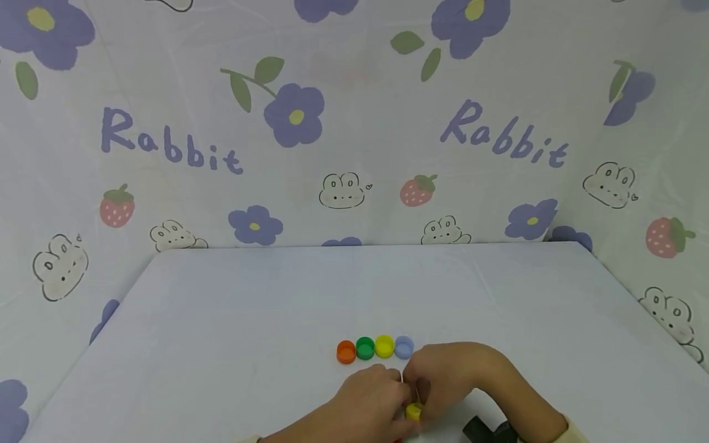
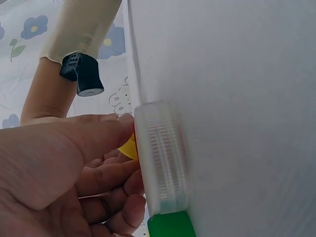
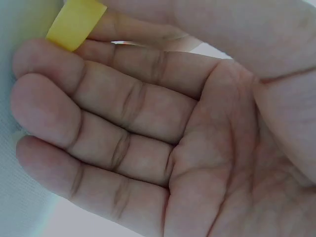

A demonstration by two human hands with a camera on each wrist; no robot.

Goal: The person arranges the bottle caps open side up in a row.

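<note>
Currently, the right hand (image 1: 446, 373) pinches a yellow cap (image 1: 413, 411) between its fingers — the left hand (image 1: 372, 397) (grip unclear), alongside, could jog it loose.

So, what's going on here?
A person's right hand pinches a small yellow piece, the left hand close beside it. By the left hand is a clear ridged round thing with a green piece next to it. Beyond the hands, an orange cap, green cap, yellow cap and light blue cap stand in a row.

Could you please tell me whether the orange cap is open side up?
Open side up: in the head view, the orange cap shows its rim and hollow inside.
</note>
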